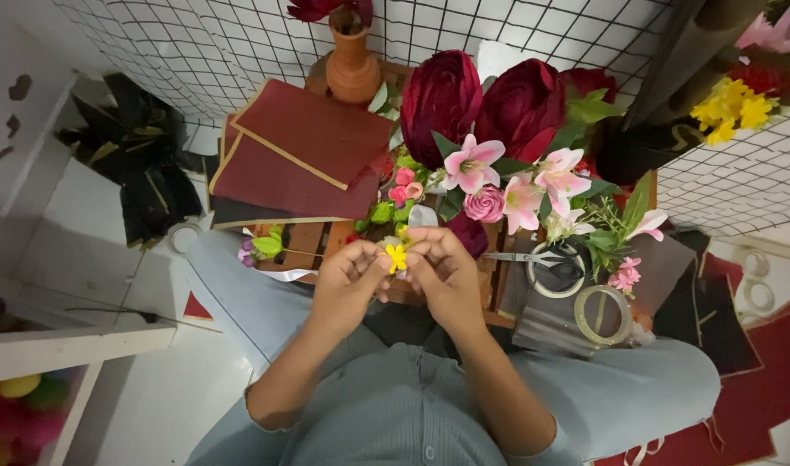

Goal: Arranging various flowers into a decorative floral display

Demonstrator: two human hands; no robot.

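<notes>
Yellow flower [397, 257], a small artificial bloom, sits pinched between our two hands just in front of the wooden crate, and we take that crate [313, 242] as our landmark for everything else.

Largest around it, a white wire grid panel [196, 43] stands behind the crate and spreads across the far wall. On the crate's far left part lie dark red paper sheets [304, 151] with gold edges, stacked and overlapping. Over its middle and right rise two big crimson fabric roses [486, 103], with pink lilies [516, 181] and a small pink rose [484, 205] just below them. Behind the crate stands a terracotta vase [353, 65] holding another dark red bloom. To the crate's far left, on the white floor, lie black wrapping sheets [149, 168].

On the crate's right end rest scissors [533, 257], and beside them two tape rolls [602, 315], one nearer us than the other.

Our left hand [347, 285] and right hand [447, 276] meet at the crate's near edge, above our lap. The fingers [379, 259] of the left hand are narrowed onto the yellow flower from its left side, and those of the right hand close on it from the right, so both hands hold it together.
</notes>
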